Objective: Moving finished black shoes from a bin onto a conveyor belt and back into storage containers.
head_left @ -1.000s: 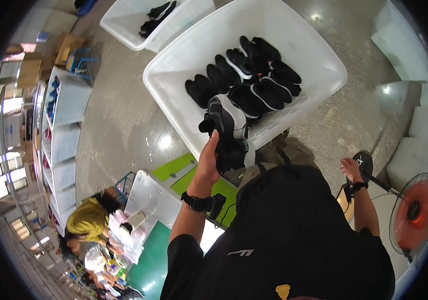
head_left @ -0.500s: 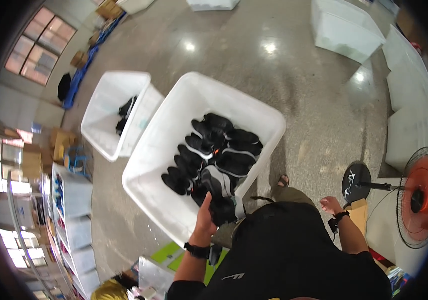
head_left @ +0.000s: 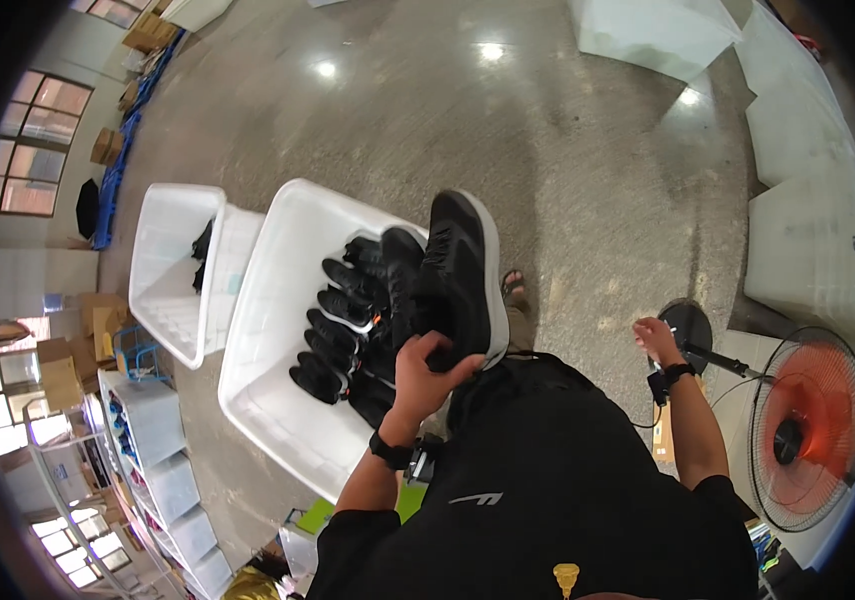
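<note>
My left hand (head_left: 424,378) grips a pair of black sneakers by their heel ends, thumb and fingers around the collars. The nearer sneaker (head_left: 458,275) has a pale grey-white sole along its right side, and the other sneaker (head_left: 403,270) lies against its left side. Both are raised above a large white plastic bin (head_left: 273,260), toes pointing away from me. Inside the bin, more black sneakers (head_left: 333,335) lie in rows. My right hand (head_left: 656,342) hangs off to the right with fingers loosely bent and apart, and nothing shows in it.
A second white bin (head_left: 173,260) with a few black shoes stands to the left. At the right is a floor fan (head_left: 808,430) with a round black base (head_left: 686,330). White bins (head_left: 658,40) line the far right, and shelves with tubs (head_left: 153,420) the left.
My left hand has lifted the sneakers up out of the bin, toes now beyond its right rim. The bins have shifted left and slightly down in view. My right hand appears higher.
</note>
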A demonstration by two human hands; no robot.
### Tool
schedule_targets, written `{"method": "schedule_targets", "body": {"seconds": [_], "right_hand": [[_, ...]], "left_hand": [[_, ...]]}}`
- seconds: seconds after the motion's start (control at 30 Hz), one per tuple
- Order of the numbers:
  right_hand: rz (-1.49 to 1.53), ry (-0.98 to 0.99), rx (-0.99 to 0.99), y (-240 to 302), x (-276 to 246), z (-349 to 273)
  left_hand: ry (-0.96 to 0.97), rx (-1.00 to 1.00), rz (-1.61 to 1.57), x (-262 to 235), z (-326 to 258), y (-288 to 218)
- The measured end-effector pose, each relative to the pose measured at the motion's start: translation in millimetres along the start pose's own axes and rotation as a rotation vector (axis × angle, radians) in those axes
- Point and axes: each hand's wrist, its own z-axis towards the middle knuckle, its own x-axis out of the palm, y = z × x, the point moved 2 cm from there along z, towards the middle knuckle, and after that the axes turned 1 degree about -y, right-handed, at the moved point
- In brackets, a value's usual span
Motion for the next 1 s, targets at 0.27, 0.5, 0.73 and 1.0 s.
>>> {"method": "schedule_targets", "body": {"seconds": [0.27, 0.5, 0.73, 1.0], "right_hand": [[-0.205, -0.008, 0.026, 74, -55, 71], [0.069, -0.175, 0.275, 105, -135, 117], [0.158, -0.093, 0.473, 168, -104, 197], [-0.015, 0.015, 0.462, 283, -112, 392]], "left_hand": [[-0.178, 0.590, 0.106, 47, 175, -33], [-0.050, 0.555, 0.132, 45, 321, -62], [-0.067, 0.573, 0.208, 10, 425, -58], [-0.295, 0.457, 0.235, -42, 521, -38]]}}
